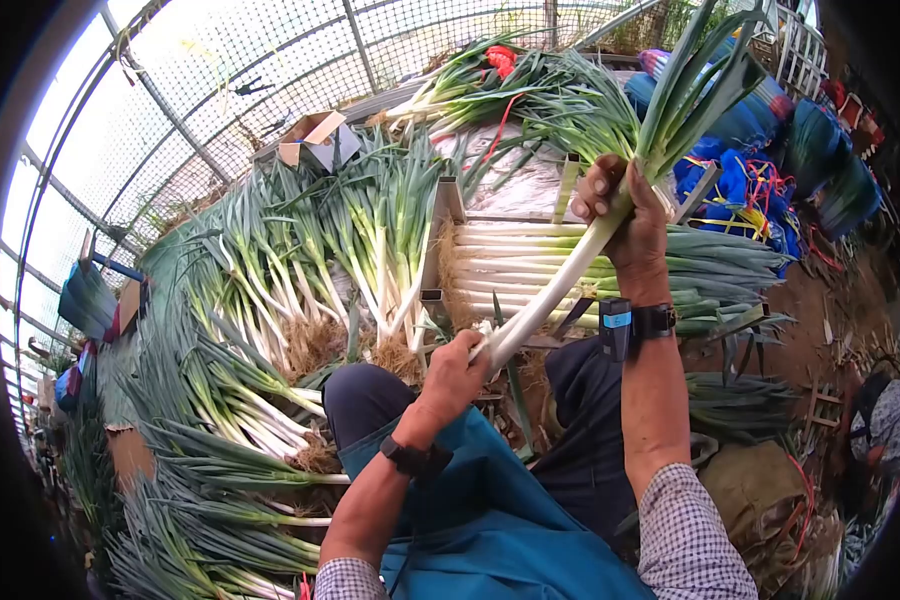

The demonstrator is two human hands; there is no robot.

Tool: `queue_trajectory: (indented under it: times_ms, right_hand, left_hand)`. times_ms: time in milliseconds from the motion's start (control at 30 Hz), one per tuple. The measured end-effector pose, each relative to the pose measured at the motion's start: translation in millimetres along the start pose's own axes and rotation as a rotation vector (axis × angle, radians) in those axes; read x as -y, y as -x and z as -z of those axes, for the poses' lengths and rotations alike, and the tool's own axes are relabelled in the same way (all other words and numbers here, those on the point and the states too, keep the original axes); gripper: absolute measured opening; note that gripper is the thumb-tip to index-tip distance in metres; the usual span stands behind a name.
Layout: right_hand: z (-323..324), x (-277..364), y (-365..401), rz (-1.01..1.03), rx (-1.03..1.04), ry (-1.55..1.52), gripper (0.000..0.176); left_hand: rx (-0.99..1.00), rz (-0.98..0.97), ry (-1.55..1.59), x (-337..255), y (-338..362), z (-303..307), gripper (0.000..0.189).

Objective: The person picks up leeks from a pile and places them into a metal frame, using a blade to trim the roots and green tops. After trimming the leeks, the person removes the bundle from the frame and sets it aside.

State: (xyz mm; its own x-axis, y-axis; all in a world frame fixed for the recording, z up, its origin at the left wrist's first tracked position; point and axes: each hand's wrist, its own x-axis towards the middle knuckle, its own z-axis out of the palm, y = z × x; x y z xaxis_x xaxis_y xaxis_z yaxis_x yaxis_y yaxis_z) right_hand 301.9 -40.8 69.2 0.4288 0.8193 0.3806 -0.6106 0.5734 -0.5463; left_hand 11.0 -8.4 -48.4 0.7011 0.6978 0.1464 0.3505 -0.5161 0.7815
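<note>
A large green onion point(555, 290) slants across the middle of the view, its white base low and its leaves high at the upper right. My right hand point(630, 215) is closed around it where the white stalk turns green. Down at the base end, my left hand point(450, 378) is closed with its fingertips on the stalk. The root end is partly hidden by those fingers. Behind the held stalk, a row of green onions point(530, 262) lies sideways in a metal frame point(448, 200), white ends and roots to the left.
Piles of untrimmed green onions point(260, 250) with roots spread to the left, and more point(240, 500) lie at the lower left. A cardboard box point(315, 140) stands near the mesh wall point(300, 60). Blue netting point(735, 195) and bundles are at the right. Another person point(885, 420) is at the far right.
</note>
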Motion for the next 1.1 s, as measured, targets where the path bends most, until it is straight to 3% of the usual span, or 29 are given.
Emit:
queue_trajectory:
  times_ms: [67,100,167,300,433,467,567,600,700,733,833,867,967,1000,1100]
  right_hand:
    - [11.2,-1.3,-1.6,-0.017,0.036,0.023,0.042]
    - [10.7,-1.2,-2.2,-0.025,0.054,0.038,0.042]
    - [10.8,-1.2,-1.2,0.076,-0.049,0.081,0.042]
    - [10.6,2.1,-6.3,0.202,-0.364,0.365,0.042]
    - [28.7,6.9,-13.8,0.169,-0.574,0.449,0.033]
    - [36.0,9.5,-13.5,0.187,-0.58,0.383,0.033]
    - [47.7,25.6,-14.2,0.237,-0.639,0.269,0.031]
    - [56.7,31.2,-16.6,0.271,-0.676,0.24,0.031]
    - [65.4,40.3,-16.4,0.299,-0.712,0.239,0.029]
    - [65.3,40.7,-15.7,0.292,-0.706,0.227,0.027]
    - [60.5,35.9,-13.3,0.229,-0.67,0.129,0.024]
    - [59.9,34.2,-9.3,0.2,-0.607,0.151,0.017]
    - [51.0,33.2,-6.8,0.213,-0.549,0.109,0.016]
    - [50.7,33.4,-9.3,0.207,-0.572,0.1,0.014]
    - [60.2,31.0,-12.2,0.226,-0.532,0.177,0.011]
  left_hand:
    - [-0.023,0.058,-0.055,11.1,-4.4,-4.1,0.017]
    - [0.014,0.164,0.136,13.8,-6.2,-4.8,0.016]
    - [0.09,0.382,0.52,19.4,-8.3,-5.7,0.018]
    - [0.119,0.489,0.772,21.8,-10.2,0.7,0.017]
    - [-0.149,0.58,1.092,23.5,-6.9,-8.5,0.018]
    - [-0.108,0.571,1.108,27.9,-4.0,-4.8,0.016]
    - [-0.038,0.375,0.999,43.2,13.7,25.3,0.015]
    - [0.046,0.466,0.955,31.6,21.9,46.7,0.023]
    - [0.147,0.174,0.289,-10.1,35.3,57.6,0.044]
    - [0.062,-0.114,-0.185,-16.7,33.9,53.3,0.066]
    - [-0.139,-0.227,-0.503,-48.3,17.3,40.3,0.057]
    - [-0.167,-0.289,-0.491,-43.5,10.0,36.7,0.046]
    - [0.004,-0.093,-0.152,-19.8,-1.6,22.4,0.034]
    - [-0.029,-0.174,-0.166,-22.0,-3.1,19.8,0.027]
    - [0.238,-0.014,0.017,-25.1,-1.9,15.6,0.022]
